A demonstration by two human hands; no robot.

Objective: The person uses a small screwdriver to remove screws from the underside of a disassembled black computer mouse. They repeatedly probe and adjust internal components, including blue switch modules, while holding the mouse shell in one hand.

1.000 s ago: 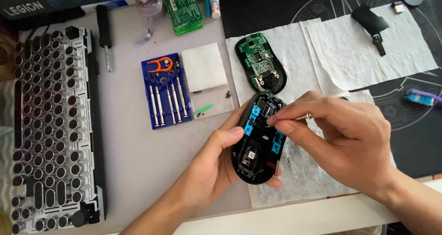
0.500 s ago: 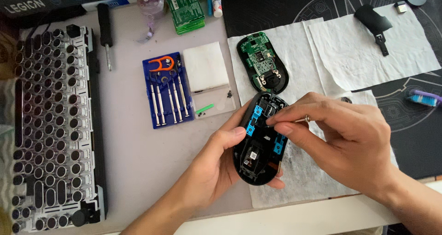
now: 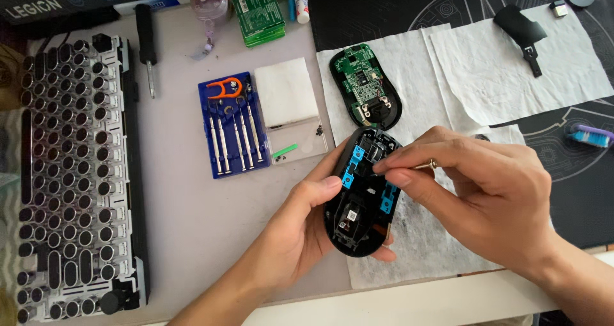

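Note:
My left hand (image 3: pixel 300 230) cradles an opened black mouse shell (image 3: pixel 359 204) from below, inner side up, showing blue plastic parts. My right hand (image 3: pixel 476 198) pinches a thin metal screwdriver (image 3: pixel 425 166) with its tip down inside the shell near the upper blue part. Just beyond lies the mouse's other half with a green circuit board (image 3: pixel 364 86), resting on white paper towel (image 3: pixel 409 64).
A blue tray of small screwdrivers (image 3: pixel 231 134) and a clear lid holding tiny screws (image 3: pixel 293 118) sit left of the shell. A keyboard without keycaps (image 3: pixel 70 179) fills the left side. A black part (image 3: pixel 521 29), a toothbrush (image 3: pixel 591 135) and a black-handled screwdriver (image 3: pixel 146 41) lie around.
Both hands stay on the mouse shell. The shell and my right hand with the screwdriver have shifted only slightly.

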